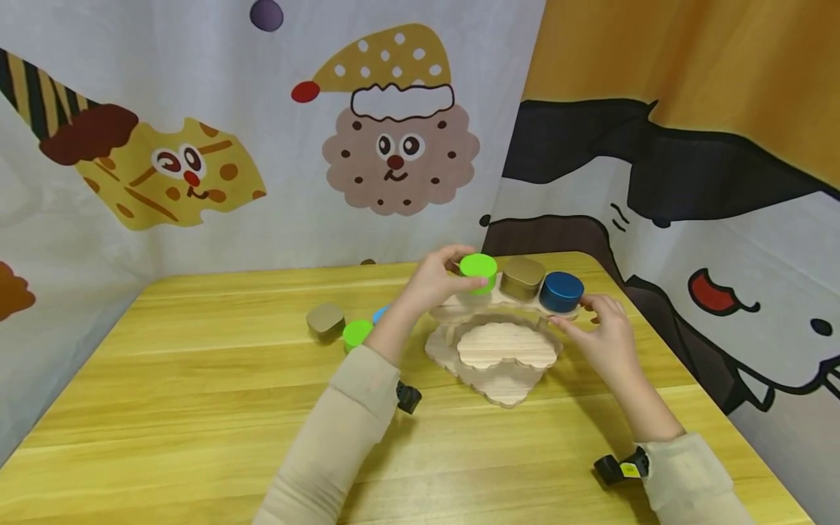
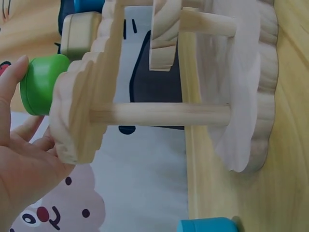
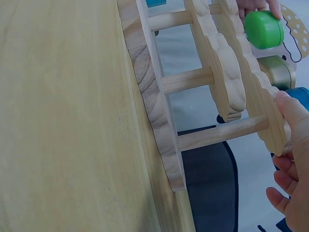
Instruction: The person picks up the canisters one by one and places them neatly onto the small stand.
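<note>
Pinches a smooth bright-green cylinder (image 1: 477, 273) between thumb and fingers of the left hand (image 1: 433, 283), at the left end of a scalloped pale-wood top tier (image 1: 502, 305), and grips that tier's right end with the right hand (image 1: 607, 337). Has, rightward from the left fingertips along the tier's long axis, a rounded-square gold block (image 1: 522, 280) just beside the cylinder, then a metallic dark-blue cylinder (image 1: 561, 292) nearest the right hand. Farther left, shows a second gold block (image 1: 324, 322) and a second green cylinder (image 1: 357, 335) on the yellow wood-grain table (image 1: 197, 415).

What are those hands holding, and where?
The left hand holds a green cylinder by its side; the right hand grips the wooden top shelf by its right end.
</note>
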`<state>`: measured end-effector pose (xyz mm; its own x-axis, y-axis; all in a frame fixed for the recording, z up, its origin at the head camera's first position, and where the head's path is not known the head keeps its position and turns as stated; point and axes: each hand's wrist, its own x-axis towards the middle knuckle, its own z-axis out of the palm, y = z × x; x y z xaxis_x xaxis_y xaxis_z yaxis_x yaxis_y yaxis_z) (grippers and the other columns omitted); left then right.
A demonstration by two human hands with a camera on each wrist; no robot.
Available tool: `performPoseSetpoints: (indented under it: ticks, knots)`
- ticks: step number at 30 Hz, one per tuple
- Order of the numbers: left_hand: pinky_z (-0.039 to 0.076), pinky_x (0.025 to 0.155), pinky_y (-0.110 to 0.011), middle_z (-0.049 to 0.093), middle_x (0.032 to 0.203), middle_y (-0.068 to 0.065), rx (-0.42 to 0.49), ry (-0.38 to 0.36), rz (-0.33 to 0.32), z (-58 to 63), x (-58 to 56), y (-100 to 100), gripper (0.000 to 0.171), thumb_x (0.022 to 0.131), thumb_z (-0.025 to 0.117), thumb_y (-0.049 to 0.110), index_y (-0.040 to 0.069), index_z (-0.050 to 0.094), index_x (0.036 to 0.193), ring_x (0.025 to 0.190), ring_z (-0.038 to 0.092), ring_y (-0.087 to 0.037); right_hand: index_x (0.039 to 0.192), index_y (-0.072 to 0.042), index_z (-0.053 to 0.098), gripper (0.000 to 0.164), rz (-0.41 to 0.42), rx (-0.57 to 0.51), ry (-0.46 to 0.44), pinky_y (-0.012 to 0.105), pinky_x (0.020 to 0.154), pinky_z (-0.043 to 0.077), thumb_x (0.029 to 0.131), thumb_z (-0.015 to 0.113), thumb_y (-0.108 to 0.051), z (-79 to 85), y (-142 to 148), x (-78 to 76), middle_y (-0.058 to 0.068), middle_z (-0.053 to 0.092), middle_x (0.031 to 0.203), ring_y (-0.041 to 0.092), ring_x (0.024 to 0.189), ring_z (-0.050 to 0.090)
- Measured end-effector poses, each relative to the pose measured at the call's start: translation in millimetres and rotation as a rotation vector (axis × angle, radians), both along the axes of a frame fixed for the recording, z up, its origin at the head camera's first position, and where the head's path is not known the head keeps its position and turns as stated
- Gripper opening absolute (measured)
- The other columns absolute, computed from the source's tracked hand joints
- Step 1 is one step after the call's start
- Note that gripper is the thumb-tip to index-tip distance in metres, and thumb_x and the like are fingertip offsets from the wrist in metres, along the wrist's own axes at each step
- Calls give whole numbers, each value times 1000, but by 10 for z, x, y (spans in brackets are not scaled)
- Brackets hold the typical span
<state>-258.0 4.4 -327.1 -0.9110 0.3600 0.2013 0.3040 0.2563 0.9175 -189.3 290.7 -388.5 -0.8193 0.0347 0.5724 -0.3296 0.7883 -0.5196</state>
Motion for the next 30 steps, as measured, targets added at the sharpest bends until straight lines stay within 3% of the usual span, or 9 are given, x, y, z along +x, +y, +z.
performPoseSetpoints:
  ticks: [22, 30]
  knots:
    - [50, 70, -27, 60, 106, -3, -72, 0, 1, -100, -57, 110, 63, 79, 81, 24, 7, 55, 133, 94, 57, -24, 106, 8, 62, 46, 4, 7, 33, 40, 72, 39, 72, 85, -14, -9, 4, -9, 19, 58, 98, 33, 94, 49]
    - [49, 78, -31, 56, 123, -2, -94, 17, 12, -65, 8, 29, 66, 78, 81, 33, 15, 53, 136, 104, 53, -23, 106, 7, 62, 47, 6, 4, 36, 40, 73, 40, 73, 85, -17, -10, 4, -16, 19, 58, 99, 33, 94, 50]
